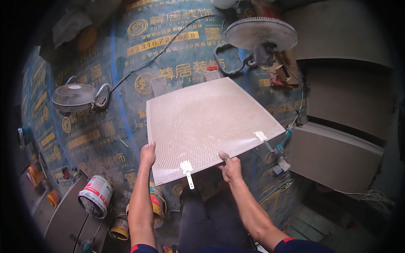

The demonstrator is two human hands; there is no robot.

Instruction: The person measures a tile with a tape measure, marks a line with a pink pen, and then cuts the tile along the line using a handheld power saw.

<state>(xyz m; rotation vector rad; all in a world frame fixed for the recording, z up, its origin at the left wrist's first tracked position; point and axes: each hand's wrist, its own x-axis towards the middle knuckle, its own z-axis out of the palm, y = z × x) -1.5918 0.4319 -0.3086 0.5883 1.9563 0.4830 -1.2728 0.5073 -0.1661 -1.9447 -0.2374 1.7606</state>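
Note:
A large square tile (206,122) is held up in front of me, its pale, ridged back facing upward. My left hand (147,156) grips its left edge near the front corner, thumb on top. Along the near edge, my right hand (230,167) pinches the tile with the thumb above and fingers beneath. Two flat metal strips stick out past this edge: one strip (190,180) between my hands, another strip (268,146) near the right corner. Each meets the tile at a blob of white paste (186,166). My fingers below the tile are mostly hidden.
Printed green sheeting (101,145) covers the floor. One fan (261,33) stands beyond the tile, another fan (74,97) to the left, with a cable between. Large slabs (337,158) are stacked at right, near a teal tool (287,135). Buckets (99,189) stand at lower left.

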